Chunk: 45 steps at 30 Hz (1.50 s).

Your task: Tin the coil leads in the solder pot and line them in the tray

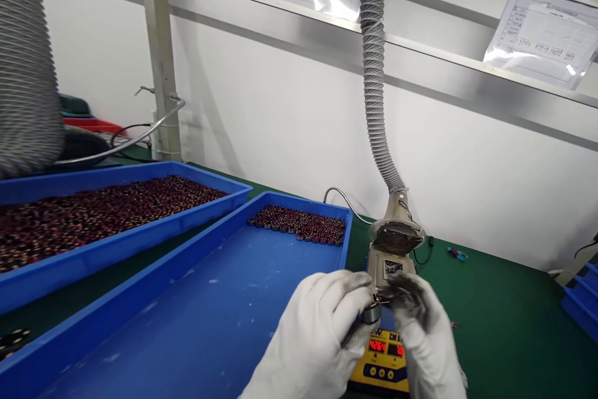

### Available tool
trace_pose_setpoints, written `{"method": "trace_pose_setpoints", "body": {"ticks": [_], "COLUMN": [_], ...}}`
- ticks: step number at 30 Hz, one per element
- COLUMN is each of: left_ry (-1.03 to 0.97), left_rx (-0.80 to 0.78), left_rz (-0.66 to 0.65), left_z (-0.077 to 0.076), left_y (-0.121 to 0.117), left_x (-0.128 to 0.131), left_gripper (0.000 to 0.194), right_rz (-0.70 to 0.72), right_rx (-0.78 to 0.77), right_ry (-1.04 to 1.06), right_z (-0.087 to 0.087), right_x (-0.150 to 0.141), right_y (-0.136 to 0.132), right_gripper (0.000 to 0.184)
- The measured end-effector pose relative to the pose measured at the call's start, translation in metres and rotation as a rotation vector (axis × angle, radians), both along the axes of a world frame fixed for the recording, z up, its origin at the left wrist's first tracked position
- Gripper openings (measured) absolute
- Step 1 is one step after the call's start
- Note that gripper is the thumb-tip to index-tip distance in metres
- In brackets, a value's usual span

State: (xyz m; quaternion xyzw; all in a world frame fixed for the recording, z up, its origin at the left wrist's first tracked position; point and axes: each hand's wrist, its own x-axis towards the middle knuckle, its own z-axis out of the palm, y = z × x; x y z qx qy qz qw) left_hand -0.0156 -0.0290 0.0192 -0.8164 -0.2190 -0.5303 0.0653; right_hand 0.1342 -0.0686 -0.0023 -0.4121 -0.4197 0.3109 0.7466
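My left hand (322, 327), in a white glove with greyed fingertips, grips a small round dark component (371, 314) between thumb and fingers. Fine copper-coloured wire ends stick out of the component's upper side. Close beside it on the right is my right hand (423, 324), gloved too, with fingers bent toward the wires. Its dark fingertips are smeared by motion, so I cannot tell whether they pinch anything. Behind and below both hands stands a yellow device (383, 365) with red lit digits and several buttons, partly covered by them.
A blue tray (187, 324) on the left has rows of small round dark components (299, 225) at its far end. Another blue tray (240, 193) is heaped with similar pieces. A fume hood (397, 237) on a grey hose (374, 69) hangs just beyond my hands, above the green tabletop (509, 312).
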Motion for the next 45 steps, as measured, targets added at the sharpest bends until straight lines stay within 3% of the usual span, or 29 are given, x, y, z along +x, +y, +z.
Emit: {"method": "trace_pose_setpoints", "body": {"ticks": [3,9,13,16,21,23,26,28,31,35,37,41,45], "left_ry": [-0.009,-0.040,-0.098,-0.214,-0.554,-0.599,-0.392,-0.364,-0.534,-0.734,-0.715,-0.459,-0.622], "left_rx": [0.002,-0.218,-0.253,-0.336,-0.643,-0.785,-0.962,-1.018,-1.021,-0.961,-0.974,-1.054,-1.021], "left_rz": [-0.007,-0.233,-0.408,-0.471,-0.620,-0.629,-0.612,-0.634,-0.641,-0.536,-0.533,-0.616,-0.594], "left_z": [-0.005,-0.011,-0.010,-0.011,-0.012,-0.011,-0.005,0.000,0.004,0.000,-0.001,0.005,0.007], "left_y": [0.003,0.008,0.014,0.018,0.023,0.023,0.018,0.012,0.007,0.011,0.013,0.009,0.006], "left_x": [0.002,0.006,0.002,-0.001,-0.008,-0.011,-0.008,-0.001,0.005,-0.005,-0.011,-0.005,0.000], "left_gripper": [0.022,0.032,0.026,0.015,0.008,0.010,0.028,0.022,0.016,0.010,0.016,0.018,0.014], "right_rz": [0.220,0.363,0.401,0.434,0.517,0.529,0.533,0.534,0.539,0.579,0.585,0.595,0.667], "right_rx": [-0.044,-0.064,-0.101,-0.109,-0.149,-0.164,-0.161,-0.147,-0.142,-0.176,-0.182,-0.164,-0.174], "right_ry": [0.084,0.338,0.401,0.399,0.437,0.468,0.476,0.474,0.484,0.500,0.518,0.550,0.599], "right_z": [0.000,-0.001,-0.004,-0.005,0.001,0.003,0.002,0.000,-0.001,-0.001,-0.001,-0.001,-0.002], "right_x": [-0.022,-0.032,-0.026,-0.029,-0.033,-0.033,-0.034,-0.037,-0.040,-0.038,-0.038,-0.042,-0.040], "right_y": [0.004,-0.002,-0.002,-0.001,-0.006,-0.007,-0.006,-0.004,-0.003,-0.004,-0.004,-0.003,-0.003], "right_gripper": [0.034,0.022,0.024,0.026,0.025,0.024,0.023,0.024,0.024,0.022,0.023,0.026,0.023]}}
